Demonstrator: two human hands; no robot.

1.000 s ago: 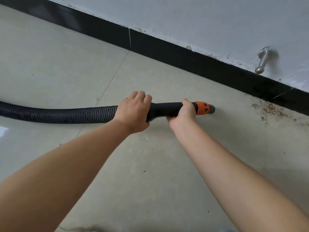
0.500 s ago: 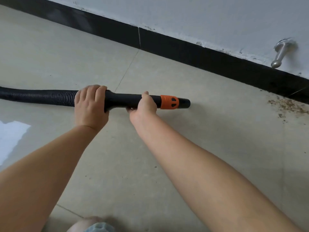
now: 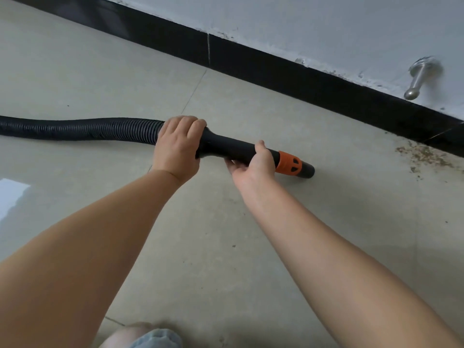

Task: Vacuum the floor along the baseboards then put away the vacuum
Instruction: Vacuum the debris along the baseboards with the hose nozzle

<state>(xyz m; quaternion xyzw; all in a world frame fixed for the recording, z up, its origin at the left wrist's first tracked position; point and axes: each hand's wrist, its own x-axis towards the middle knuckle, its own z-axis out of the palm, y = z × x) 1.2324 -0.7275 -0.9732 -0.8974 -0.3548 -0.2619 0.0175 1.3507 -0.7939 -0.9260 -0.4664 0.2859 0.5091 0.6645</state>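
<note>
Head view: vacuum hose (image 3: 80,129) lies across floor (image 3: 226,247), nozzle (image 3: 305,170) low, short of debris patch (image 3: 424,154) at baseboard (image 3: 276,69). Judging: vacuuming midway, debris uncollected, putting away not begun. Left hand (image 3: 177,148) wraps hose-handle joint from above; right hand (image 3: 253,164) cups handle from below, thumb over top, beside orange collar (image 3: 288,165).

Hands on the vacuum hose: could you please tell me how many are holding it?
2. The left hand grips where the ribbed hose meets the rigid black nozzle tube; the right hand holds the tube from below, just behind the orange collar.
</note>
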